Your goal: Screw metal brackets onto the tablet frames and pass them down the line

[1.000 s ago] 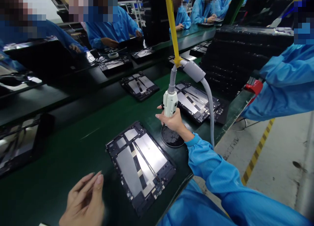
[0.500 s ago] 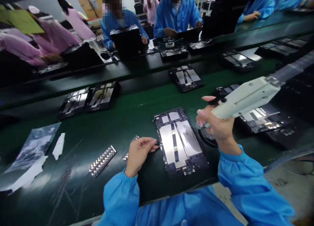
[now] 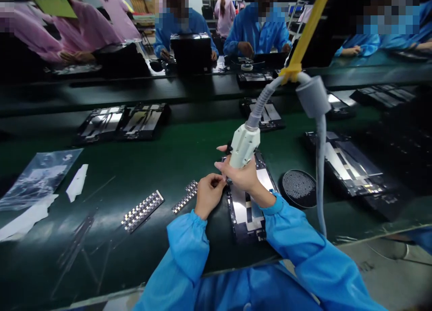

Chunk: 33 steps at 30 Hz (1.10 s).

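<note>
My right hand (image 3: 241, 171) is wrapped round a pale electric screwdriver (image 3: 245, 144) with a ribbed grey cable at its top. The tool tilts over the upper left part of an opened tablet (image 3: 240, 207), which lies flat with its silver battery plates up. Its tip is mostly hidden by my fingers. At the tablet's left edge my left hand (image 3: 209, 194) is closed in a pinch, close under the right fingertips; I cannot make out what it holds. Left of it lie a small strip of parts (image 3: 185, 197) and a larger one (image 3: 143, 211).
A round black dish of tiny pieces (image 3: 299, 188) sits right of the tablet. Another opened tablet (image 3: 351, 164) lies beyond the hanging cable (image 3: 321, 167). Plastic film (image 3: 40, 176) and white scraps (image 3: 77, 182) are at left. Co-workers in blue sit across the bench.
My right hand has brought the screwdriver left and in over the tablet, turning it more upright. My left hand has stayed by the tablet's left edge, now higher along it. The view has shifted.
</note>
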{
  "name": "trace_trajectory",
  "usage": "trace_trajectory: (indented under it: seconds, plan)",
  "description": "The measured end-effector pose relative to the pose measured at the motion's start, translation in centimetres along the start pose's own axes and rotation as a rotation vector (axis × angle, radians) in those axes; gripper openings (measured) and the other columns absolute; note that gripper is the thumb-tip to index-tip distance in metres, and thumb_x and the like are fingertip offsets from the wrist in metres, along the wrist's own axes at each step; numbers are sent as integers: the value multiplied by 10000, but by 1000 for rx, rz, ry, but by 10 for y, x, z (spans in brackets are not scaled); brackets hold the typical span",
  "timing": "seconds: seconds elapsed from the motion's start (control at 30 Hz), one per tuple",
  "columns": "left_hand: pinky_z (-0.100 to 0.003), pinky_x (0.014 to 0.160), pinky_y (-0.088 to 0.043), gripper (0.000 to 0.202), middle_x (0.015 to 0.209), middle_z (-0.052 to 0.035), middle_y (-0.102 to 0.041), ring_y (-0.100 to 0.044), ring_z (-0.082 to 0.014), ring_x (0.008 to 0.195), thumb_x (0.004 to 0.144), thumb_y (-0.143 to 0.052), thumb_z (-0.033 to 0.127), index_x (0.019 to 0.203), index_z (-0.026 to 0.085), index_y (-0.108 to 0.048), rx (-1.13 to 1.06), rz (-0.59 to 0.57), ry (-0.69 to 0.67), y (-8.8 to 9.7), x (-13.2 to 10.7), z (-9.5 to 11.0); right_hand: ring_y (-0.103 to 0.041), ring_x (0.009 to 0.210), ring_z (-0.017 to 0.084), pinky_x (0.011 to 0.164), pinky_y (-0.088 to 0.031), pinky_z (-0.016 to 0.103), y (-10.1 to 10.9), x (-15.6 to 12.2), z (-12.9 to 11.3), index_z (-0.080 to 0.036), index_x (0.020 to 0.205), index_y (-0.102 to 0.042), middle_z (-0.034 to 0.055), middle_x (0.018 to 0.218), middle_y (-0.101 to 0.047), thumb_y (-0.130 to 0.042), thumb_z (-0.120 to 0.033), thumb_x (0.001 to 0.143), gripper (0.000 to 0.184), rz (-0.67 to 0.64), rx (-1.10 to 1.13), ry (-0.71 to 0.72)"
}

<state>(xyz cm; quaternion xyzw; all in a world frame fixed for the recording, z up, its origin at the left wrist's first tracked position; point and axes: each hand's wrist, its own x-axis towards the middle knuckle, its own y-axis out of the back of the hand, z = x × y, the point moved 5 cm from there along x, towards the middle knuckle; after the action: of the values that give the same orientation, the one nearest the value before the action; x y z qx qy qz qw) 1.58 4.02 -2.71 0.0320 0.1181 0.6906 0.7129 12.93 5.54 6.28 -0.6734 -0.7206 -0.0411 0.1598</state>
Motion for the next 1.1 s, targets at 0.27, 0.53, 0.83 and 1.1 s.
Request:
trace_trajectory:
  seconds: [0.27, 0.53, 0.83, 1.1]
  plan:
    - [-228, 411, -491, 228, 679, -30, -640, -605, -146, 552, 590, -717, 208, 770, 138, -597, -104, -151, 182, 3, 12, -2, -607, 566, 163, 531, -511, 303, -4, 0, 18, -211, 968, -616, -39, 574, -594, -738, -190, 690, 304, -19, -92, -10]
    - [-215, 402, -497, 190, 670, -35, -658, -624, -144, 548, 593, -711, 150, 744, 136, -597, -100, -135, 226, 4, 14, -2, -619, 590, 171, 593, -535, 331, -5, 2, 21, -194, 982, -610, -39, 573, -594, -725, -226, 705, 301, -32, -115, -7]
    - [-210, 402, -495, 203, 619, -10, -634, -609, -132, 515, 581, -737, 177, 720, 141, -593, -115, -111, 221, 4, 15, -6, -632, 642, 182, 629, -552, 343, -7, 0, 23, -207, 713, -603, -20, 557, -578, -714, -241, 714, 116, -46, -125, 10]
    - [-198, 403, -484, 202, 613, -12, -640, -607, -127, 509, 580, -740, 187, 726, 138, -610, -143, -114, 215, 3, 14, -5, -584, 555, 150, 604, -533, 329, -7, 0, 24, -198, 850, -628, -45, 534, -557, -719, -241, 723, 162, -53, -138, 15]
